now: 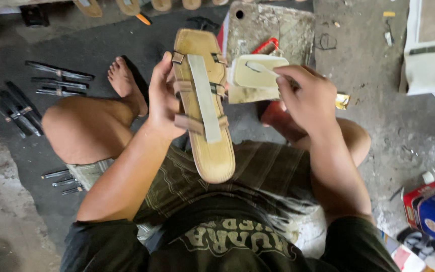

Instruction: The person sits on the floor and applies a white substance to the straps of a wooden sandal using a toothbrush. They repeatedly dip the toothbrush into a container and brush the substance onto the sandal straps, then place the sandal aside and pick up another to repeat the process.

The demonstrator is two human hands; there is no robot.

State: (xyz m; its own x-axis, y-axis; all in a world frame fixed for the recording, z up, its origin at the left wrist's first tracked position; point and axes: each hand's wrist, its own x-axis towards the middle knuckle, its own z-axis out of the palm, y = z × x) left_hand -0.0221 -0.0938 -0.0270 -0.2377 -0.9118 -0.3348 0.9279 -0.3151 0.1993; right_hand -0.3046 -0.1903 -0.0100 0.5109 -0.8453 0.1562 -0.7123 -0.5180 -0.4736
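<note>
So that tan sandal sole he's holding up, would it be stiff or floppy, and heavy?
The sandal sole probably is fairly stiff: it stands straight though the left hand grips only one edge. It is likely light, since one hand holds it. Its loose strap ends would probably flap.

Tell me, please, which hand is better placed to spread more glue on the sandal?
The right hand, probably. It holds the small applicator stick over the pale glue container, just beside the sandal. The left hand is occupied gripping the sandal's edge.
</note>
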